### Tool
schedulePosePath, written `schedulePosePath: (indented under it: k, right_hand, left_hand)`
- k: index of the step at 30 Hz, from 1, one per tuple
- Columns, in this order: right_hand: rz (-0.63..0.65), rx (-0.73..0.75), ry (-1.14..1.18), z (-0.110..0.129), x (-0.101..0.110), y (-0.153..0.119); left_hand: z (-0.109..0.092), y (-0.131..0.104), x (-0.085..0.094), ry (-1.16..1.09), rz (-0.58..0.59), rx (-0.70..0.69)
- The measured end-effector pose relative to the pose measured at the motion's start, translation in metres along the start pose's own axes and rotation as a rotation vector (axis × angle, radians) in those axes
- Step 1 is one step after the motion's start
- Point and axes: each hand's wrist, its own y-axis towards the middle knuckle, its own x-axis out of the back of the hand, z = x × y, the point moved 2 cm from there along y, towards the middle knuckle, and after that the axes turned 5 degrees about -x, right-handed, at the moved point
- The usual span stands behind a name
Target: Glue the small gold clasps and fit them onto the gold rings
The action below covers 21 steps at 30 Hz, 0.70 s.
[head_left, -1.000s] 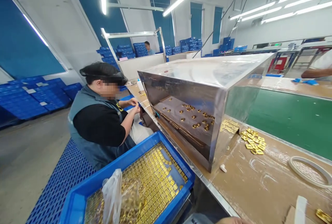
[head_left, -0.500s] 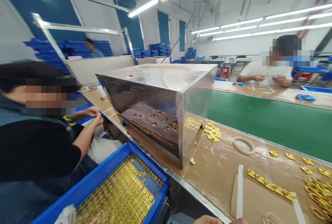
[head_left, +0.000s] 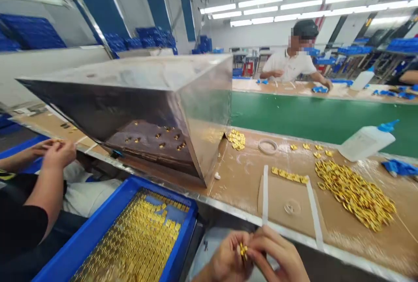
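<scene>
Both hands are seen low at the frame's bottom edge, drawn close together. The left hand (head_left: 227, 260) is curled, its fingers (head_left: 240, 251) pinched shut on something small. The right hand (head_left: 277, 258) is laid against it, fingers bent inward and meeting the left's fingertips.

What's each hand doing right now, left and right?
Left hand: closed, pinching small gold pieces.
Right hand: fingers curled, touching the same gold pieces.
</scene>
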Motion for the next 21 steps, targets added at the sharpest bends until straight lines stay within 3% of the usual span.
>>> schedulePosePath:
  k: [3, 5, 12, 21]
  right_hand:
    - [0.070, -0.153, 0.052, 0.011, 0.011, 0.006]
    - [0.053, -0.202, 0.080, 0.017, 0.015, 0.010]
    - [-0.121, -0.256, 0.194, 0.020, 0.014, 0.007]
    - [-0.153, -0.269, 0.196, 0.022, 0.013, 0.006]
  left_hand:
    - [0.010, -0.004, 0.004, -0.057, -0.035, 0.120]
    - [0.008, -0.003, 0.000, -0.039, -0.006, 0.151]
    - [-0.012, 0.008, -0.021, 0.097, 0.058, 0.012]
    - [-0.004, 0.009, -0.018, 0.116, 0.091, 0.009]
